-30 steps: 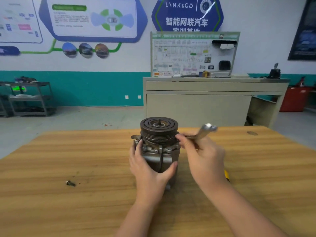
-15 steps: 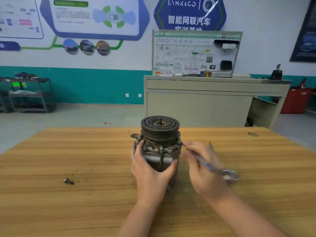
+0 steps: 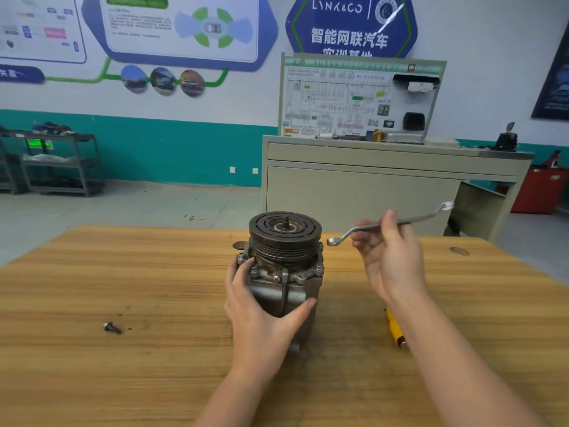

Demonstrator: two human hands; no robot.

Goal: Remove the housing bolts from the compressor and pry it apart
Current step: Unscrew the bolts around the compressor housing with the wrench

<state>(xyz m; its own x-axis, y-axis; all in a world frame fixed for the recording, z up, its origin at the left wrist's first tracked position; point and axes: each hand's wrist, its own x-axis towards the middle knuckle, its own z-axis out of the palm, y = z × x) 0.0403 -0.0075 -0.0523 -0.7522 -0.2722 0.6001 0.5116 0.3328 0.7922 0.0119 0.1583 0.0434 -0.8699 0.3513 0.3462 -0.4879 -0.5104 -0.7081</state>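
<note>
Your left hand (image 3: 261, 315) grips the compressor (image 3: 284, 266); right hand (image 3: 391, 257) pinches the wrench (image 3: 385, 224); "LYNK&CO" sign (image 3: 337, 7) at 12 o'clock, lower text cut off

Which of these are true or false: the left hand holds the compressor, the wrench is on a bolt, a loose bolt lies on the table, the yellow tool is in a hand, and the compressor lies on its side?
1. The left hand holds the compressor. True.
2. The wrench is on a bolt. False: the right hand holds it in the air, beside the pulley.
3. A loose bolt lies on the table. True, left of the compressor.
4. The yellow tool is in a hand. False: it lies on the table under the right forearm.
5. The compressor lies on its side. False: it stands upright, pulley on top.
</note>
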